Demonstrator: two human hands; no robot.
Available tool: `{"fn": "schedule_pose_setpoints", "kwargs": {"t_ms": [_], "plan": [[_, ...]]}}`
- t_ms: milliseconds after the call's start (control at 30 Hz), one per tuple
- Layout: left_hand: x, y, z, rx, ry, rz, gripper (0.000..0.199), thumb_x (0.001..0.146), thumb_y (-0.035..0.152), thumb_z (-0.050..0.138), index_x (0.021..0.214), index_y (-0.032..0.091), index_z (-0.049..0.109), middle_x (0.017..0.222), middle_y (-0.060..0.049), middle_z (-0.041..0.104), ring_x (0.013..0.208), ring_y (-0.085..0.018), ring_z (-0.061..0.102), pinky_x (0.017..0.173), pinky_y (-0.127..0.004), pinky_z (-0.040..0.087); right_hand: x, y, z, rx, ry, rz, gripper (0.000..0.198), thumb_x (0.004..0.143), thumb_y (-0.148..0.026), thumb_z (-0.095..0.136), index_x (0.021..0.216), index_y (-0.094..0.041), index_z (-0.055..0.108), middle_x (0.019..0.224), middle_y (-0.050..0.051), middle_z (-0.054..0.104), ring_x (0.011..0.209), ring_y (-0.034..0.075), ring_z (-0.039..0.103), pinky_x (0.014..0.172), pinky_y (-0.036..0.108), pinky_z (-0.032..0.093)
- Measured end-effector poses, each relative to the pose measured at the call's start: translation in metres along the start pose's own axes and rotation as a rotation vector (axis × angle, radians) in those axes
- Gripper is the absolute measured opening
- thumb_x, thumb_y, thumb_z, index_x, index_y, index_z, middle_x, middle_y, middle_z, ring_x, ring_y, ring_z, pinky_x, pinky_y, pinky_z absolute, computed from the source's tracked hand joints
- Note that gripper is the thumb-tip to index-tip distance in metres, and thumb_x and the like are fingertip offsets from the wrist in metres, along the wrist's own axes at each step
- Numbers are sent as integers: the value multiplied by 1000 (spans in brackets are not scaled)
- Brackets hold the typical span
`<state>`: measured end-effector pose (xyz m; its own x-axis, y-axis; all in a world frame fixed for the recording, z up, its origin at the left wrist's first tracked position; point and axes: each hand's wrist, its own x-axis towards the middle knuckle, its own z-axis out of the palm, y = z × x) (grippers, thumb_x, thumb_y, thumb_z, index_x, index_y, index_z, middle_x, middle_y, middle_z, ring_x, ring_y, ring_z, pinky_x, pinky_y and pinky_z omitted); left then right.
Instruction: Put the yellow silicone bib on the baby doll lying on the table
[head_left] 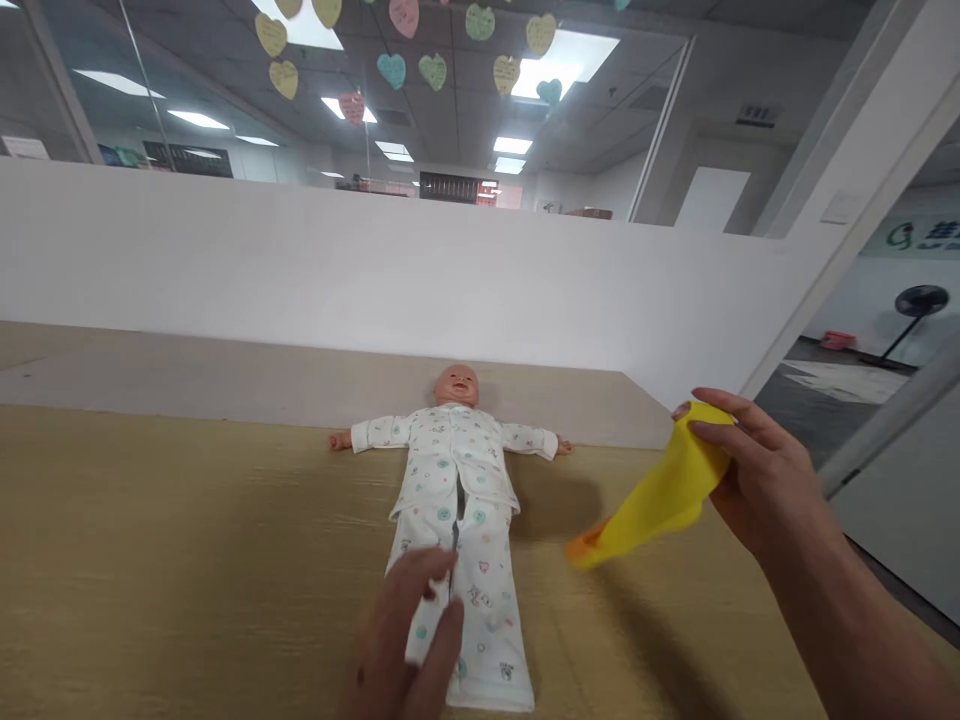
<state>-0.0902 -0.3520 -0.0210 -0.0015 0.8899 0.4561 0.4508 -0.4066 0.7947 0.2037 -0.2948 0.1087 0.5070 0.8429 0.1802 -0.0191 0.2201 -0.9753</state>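
A baby doll lies on its back with both arms stretched out sideways. It wears a white patterned jacket and matching trousers; the trouser legs are spread flat toward me. Over the leg on the left hovers my left hand, slightly blurred, thumb and fingers apart with nothing between them. Whether it touches the cloth I cannot tell. To the right of the doll, my right hand pinches a yellow sock by its upper end. The sock's orange toe hangs down to the left, above the table.
The doll rests on a wood-coloured table with a greyish strip along its back. Behind stands a white low wall topped by glass with heart-shaped notes. At far right are a doorway and a black standing fan.
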Motion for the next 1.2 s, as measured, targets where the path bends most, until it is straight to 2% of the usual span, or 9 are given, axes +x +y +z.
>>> {"fn": "schedule_pose_setpoints", "kwargs": {"t_ms": [67,167,300,367,567,700,833,967,1200], "plan": [[31,11,2,-118,-65,-135,33,83,44,51,108,24,59,114,-8,58,93,-20,58,78,-31,49,-19,-22,11,13,-82,-7,60,51,-32,67,107,-22,49,91,2,56,59,5,52,49,15,42],[61,20,10,-306,-282,-314,41,82,51,50,112,23,58,120,-7,56,109,-22,52,91,-33,42,-50,-49,23,34,-202,19,54,53,-29,63,104,-25,47,88,-1,54,58,4,51,50,17,44],[62,16,18,-759,-702,-523,48,81,54,50,111,18,61,110,-9,63,104,-23,56,92,-35,41,-89,-71,33,123,-301,83,47,50,-20,62,95,-24,48,84,-3,52,62,2,52,57,13,46],[53,12,15,-987,-794,-640,45,75,52,58,98,14,66,97,-9,67,92,-21,61,86,-32,44,-100,-75,34,123,-360,97,48,52,-19,62,96,-24,48,85,-2,54,61,2,53,56,13,46],[55,11,-17,-1206,-594,-629,31,44,28,84,63,14,63,73,-3,67,68,-15,61,68,-25,46,-99,-62,32,22,-524,-14,51,60,-27,61,108,-23,45,107,4,56,71,9,60,60,19,51],[81,28,-33,-1108,-494,-648,38,53,44,80,70,14,65,74,-5,68,66,-15,62,66,-25,48,-80,-52,41,12,-530,-138,53,62,-29,62,112,-21,47,116,5,54,79,7,60,64,16,50],[111,39,-41,-873,-449,-456,32,65,40,74,73,10,64,65,-6,66,53,-13,59,52,-22,44,-53,-41,59,72,-544,-177,45,67,-34,61,108,-18,50,112,5,56,86,6,59,69,17,51],[145,32,-47,-809,-374,-332,33,65,32,74,90,13,67,80,-7,69,64,-17,63,59,-24,47,-21,-28,80,133,-551,-212,49,68,-36,63,111,-18,48,115,6,54,87,5,59,73,18,52],[202,11,-42,-668,-199,-205,29,64,36,73,71,8,66,72,-9,66,62,-15,57,59,-26,45,29,-12,122,157,-605,-235,55,70,-37,61,119,-20,45,119,5,50,101,9,57,85,25,54]]}}
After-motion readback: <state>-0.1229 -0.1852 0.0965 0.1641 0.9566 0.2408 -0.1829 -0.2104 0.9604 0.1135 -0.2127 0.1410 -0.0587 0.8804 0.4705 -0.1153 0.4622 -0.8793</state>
